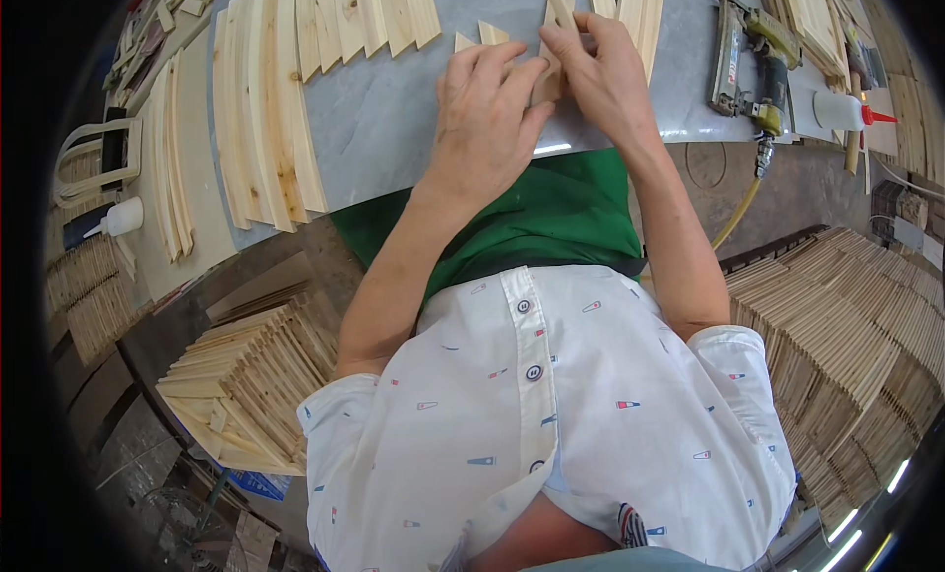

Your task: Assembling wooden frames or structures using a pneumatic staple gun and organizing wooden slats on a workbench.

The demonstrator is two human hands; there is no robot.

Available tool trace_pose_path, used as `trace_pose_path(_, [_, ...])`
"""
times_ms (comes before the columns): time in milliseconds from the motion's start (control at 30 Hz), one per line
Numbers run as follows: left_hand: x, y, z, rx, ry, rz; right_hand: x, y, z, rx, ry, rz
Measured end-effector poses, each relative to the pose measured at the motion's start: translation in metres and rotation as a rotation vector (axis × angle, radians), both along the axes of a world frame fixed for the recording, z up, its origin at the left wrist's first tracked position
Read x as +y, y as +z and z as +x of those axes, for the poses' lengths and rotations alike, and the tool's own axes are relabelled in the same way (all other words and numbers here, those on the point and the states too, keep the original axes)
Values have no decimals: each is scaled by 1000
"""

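Note:
My right hand [604,78] is at the work table's near side, thumb and fingers closed on a pale wooden strip [560,5] that points away from me. Just below that grip is the near end of a wooden piece [549,80], partly covered by my hands. My left hand [484,124] comes in beside it from the left, its fingers bent and apart, index fingertip and thumb close to that end. Whether they touch it is hard to make out. Short angled wood ends [492,32] show beyond my left fingers.
Rows of slant-cut strips [261,109] lie on the grey tabletop [379,129]. At right are a nail gun [753,65] with a yellow hose [736,216] and a white glue bottle [837,110]. Another bottle [122,217] is at left. Stacked wooden frames [251,385] stand below.

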State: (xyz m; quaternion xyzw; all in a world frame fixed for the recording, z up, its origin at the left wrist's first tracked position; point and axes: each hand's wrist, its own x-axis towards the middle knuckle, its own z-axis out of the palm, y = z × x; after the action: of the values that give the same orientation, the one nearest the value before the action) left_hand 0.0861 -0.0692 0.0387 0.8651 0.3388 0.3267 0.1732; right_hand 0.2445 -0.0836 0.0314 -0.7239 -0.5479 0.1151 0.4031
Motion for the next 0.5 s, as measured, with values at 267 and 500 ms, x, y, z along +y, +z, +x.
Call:
trace_pose_path(267, [18,-1,13,89,-28,57,-7,28,29,646,135,-297])
trace_pose_path(500, [34,4,23,196,-58,135,-10,31,55,963,99,6])
